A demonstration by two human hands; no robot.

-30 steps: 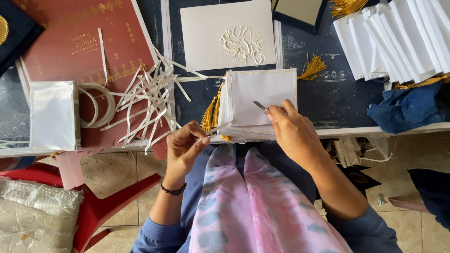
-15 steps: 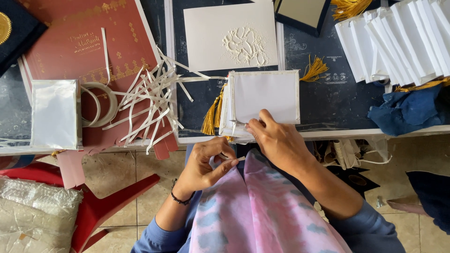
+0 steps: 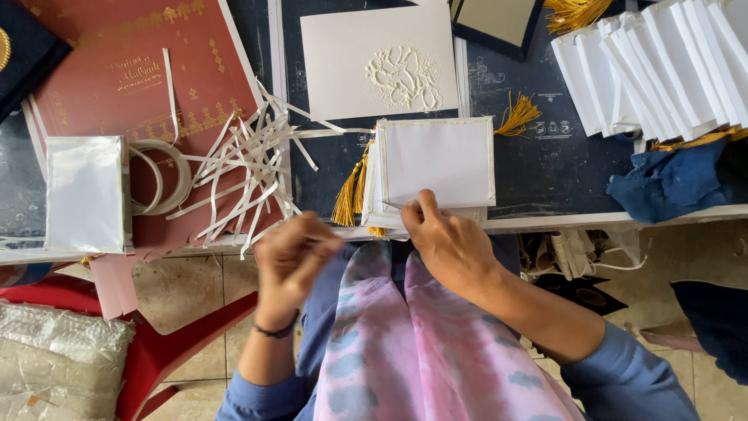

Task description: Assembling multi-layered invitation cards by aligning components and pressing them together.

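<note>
- Head view: the right hand (image 3: 448,245) rests on the near edge of a stack of white cards (image 3: 436,168) at the front of the dark table (image 3: 545,171), thumb and forefinger pinched shut on a thin sliver at the top card's lower-left corner, most likely a strip of tape backing.
- Head view: the left hand (image 3: 292,261) hangs just off the table edge, above the lap, fingers curled closed; it is blurred, so I cannot tell whether it holds anything.
- Head view: gold tassels (image 3: 351,195) stick out from the left side of the stack, touching it.
- Head view: a heap of loose white paper strips (image 3: 241,175) lies to the left of the stack, beside a roll of tape (image 3: 156,175) on a red sheet (image 3: 132,78).
- Head view: an embossed white card (image 3: 378,62) lies just beyond the stack; a fanned row of white cards (image 3: 662,62) sits well apart at the far right.
- To do the peel well, I judge: keep the pinch low and close to the card edge, pull along the strip and not upward, and let the heel of the hand pin the stack so that the cards below do not slide.
</note>
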